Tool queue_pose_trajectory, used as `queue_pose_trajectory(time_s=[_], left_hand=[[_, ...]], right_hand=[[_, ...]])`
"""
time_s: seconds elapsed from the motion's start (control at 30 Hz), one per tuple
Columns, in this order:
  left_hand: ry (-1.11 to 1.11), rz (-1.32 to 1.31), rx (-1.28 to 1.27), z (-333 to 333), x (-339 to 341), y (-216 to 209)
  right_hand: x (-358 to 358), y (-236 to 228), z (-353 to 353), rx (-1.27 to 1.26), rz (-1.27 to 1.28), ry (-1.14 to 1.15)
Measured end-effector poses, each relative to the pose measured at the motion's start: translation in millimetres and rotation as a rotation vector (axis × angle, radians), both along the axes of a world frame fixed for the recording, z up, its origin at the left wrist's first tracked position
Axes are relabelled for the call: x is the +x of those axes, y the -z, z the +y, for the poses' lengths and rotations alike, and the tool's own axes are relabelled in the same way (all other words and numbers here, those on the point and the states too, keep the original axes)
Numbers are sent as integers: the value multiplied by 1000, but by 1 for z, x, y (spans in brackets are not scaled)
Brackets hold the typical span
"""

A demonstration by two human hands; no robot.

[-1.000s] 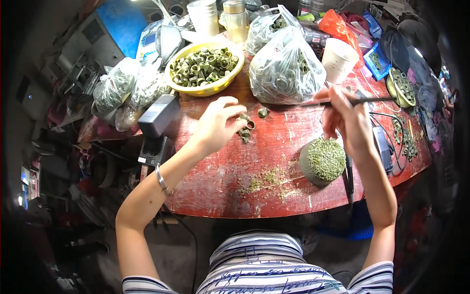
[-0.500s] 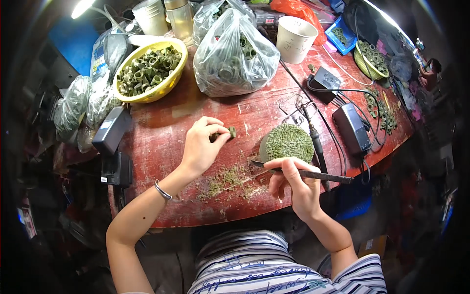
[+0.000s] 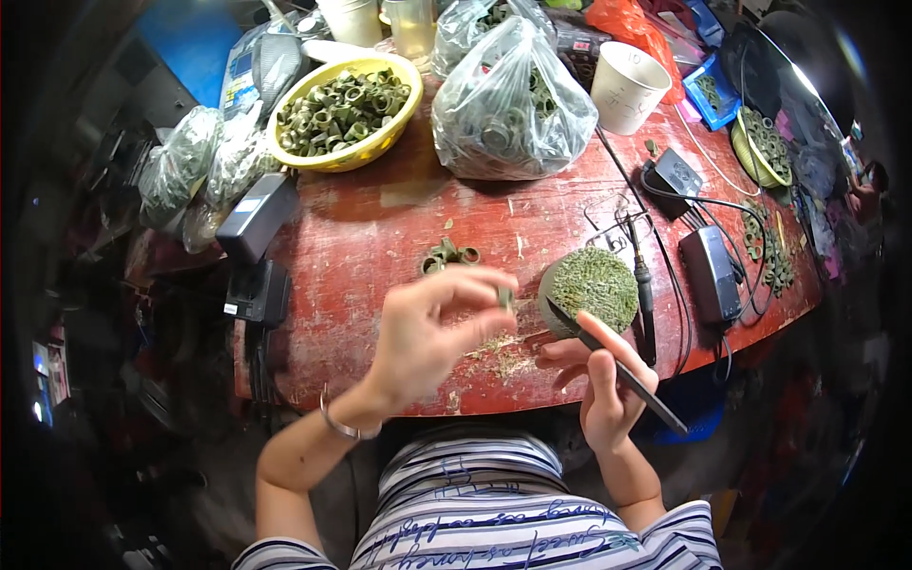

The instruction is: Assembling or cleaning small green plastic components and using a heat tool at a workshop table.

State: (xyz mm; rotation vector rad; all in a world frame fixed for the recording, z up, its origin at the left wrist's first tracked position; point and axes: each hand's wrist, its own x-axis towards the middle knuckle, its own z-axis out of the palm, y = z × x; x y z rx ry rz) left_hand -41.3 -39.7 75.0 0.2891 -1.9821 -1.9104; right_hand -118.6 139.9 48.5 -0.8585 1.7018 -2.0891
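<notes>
Left hand [image 3: 423, 328]: blurred; has moved right from the loose rings over the last half second. Thumb and fingertips pinch a small green piece [image 3: 504, 298], now just left of the block, not touching it.
Loose rings [image 3: 448, 255]: small green cluster just beyond left hand, uncovered as it moved off.
Green-topped block [image 3: 594, 285]: round, grey-sided, right of centre on the counter; rough green top.
Right hand [image 3: 613, 408]: at block's near side, closed round a slim dark tool [image 3: 638, 385]. Tool has swung from nearly crosswise to a diagonal, handle near-right, tip at block's left edge.
Work status: piece is off the counter, piece and tool tip both on block's left side. Hands close but apart.
Counter [image 3: 361, 304]: worn red, green crumbs [image 3: 486, 359] near centre.
Counter left: yellow basket [image 3: 366, 160] of green rings at far side; dark adapter [image 3: 256, 217] at left edge.
Counter middle, far: plastic bag [image 3: 513, 114], then white cup [image 3: 630, 90].
Counter right: corded pen-like tool [image 3: 645, 304], black adapter [image 3: 711, 275], scattered green pieces [image 3: 774, 261].
Room: dim; blue panel [image 3: 195, 43] far left, another person [image 3: 866, 188] far right.
</notes>
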Motion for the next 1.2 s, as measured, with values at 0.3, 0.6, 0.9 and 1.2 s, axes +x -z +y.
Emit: queue_pose_trajectory(time_s=[0.3, 0.6, 0.9, 1.2], left_hand=[[-33, 347, 212, 43, 77, -5], [85, 370, 337, 59, 101, 0], [72, 300, 412, 50, 101, 0], [11, 259, 477, 38, 72, -4]], right_hand=[[48, -26, 11, -288, 34, -310], [76, -20, 27, -332, 81, -307], [71, -31, 21, -177, 191, -335], [35, -23, -1, -198, 226, -246]])
